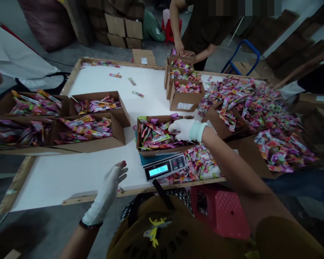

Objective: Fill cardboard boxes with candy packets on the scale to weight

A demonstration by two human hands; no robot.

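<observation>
My right hand (pixel 187 130), in a white glove with a pale green cuff, reaches into an open cardboard box (pixel 166 152) of small, colorful wrapped packets (pixel 155 135). Its fingers are bent down against the packets at the box's right side; whatever they grip is hidden. Beneath the box is a digital scale (pixel 164 168) with a lit blue display. My left hand (pixel 108 190), also gloved, hovers near the table's front edge, its fingers stretched out and holding nothing.
Several packet-filled boxes (pixel 89 144) stand at the left. More boxes (pixel 185 104) line the back, where a co-worker's hand (pixel 179 47) touches one. A large packet heap (pixel 248 97) covers the right side. A red stool (pixel 230 214) stands below the wooden-edged white table (pixel 70 183).
</observation>
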